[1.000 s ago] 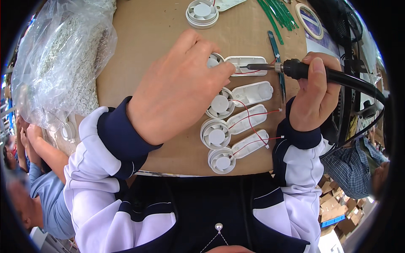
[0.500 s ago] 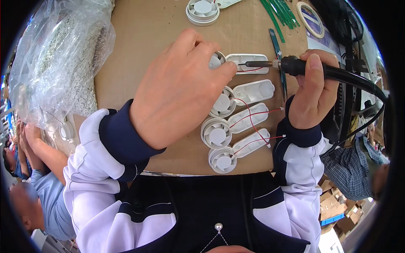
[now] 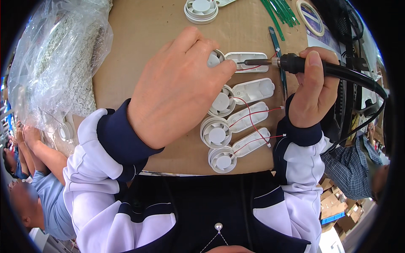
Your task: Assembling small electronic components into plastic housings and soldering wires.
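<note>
My left hand (image 3: pixel 179 86) reaches over the farthest fan of a column, its thumb and fingers closed on that small white fan (image 3: pixel 214 60). The fan's open handle shell (image 3: pixel 258 56) sticks out to the right, with a red wire in it. In my right hand (image 3: pixel 311 90) is a black soldering iron (image 3: pixel 295 64), held like a pen. Its thin tip points left over the shell, close to my left thumb. Whether the tip touches anything is hard to tell. Nearer me lie several more white fans (image 3: pixel 217 135) with open handles and red wires.
A clear plastic bag of small white parts (image 3: pixel 76 71) lies at the left. Tweezers (image 3: pixel 275 42), green strips (image 3: pixel 280 12) and a tape roll (image 3: pixel 310 19) lie at the far right. Another fan (image 3: pixel 201 7) stands at the back. The iron's black cable (image 3: pixel 367 126) curves down the right. Other people sit at both sides.
</note>
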Motion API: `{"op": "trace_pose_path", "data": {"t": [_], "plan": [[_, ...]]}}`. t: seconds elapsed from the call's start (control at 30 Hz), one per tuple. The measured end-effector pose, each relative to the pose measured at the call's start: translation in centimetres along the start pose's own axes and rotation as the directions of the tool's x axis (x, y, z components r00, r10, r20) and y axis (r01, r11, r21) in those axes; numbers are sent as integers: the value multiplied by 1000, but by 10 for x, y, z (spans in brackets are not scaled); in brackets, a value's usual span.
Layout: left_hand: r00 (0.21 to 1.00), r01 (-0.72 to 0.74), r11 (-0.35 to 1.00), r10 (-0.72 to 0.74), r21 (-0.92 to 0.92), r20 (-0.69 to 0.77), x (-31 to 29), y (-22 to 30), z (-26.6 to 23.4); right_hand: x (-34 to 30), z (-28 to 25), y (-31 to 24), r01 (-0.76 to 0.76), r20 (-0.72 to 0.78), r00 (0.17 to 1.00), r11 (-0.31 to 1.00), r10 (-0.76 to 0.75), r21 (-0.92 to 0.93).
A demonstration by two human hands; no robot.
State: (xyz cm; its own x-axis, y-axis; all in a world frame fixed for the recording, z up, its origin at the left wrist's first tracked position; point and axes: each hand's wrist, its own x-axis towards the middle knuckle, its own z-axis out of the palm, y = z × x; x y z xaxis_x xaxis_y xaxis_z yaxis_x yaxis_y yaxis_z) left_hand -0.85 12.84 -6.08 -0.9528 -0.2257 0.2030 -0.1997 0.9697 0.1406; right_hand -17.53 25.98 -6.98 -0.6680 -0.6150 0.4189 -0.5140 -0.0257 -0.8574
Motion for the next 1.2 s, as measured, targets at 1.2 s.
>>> {"op": "trace_pose_path", "data": {"t": [1.2], "plan": [[999,-2,997,-1,-80,-40,0,-2,-1,4,-7,5,215,-118,967,973,-225,-88]]}}
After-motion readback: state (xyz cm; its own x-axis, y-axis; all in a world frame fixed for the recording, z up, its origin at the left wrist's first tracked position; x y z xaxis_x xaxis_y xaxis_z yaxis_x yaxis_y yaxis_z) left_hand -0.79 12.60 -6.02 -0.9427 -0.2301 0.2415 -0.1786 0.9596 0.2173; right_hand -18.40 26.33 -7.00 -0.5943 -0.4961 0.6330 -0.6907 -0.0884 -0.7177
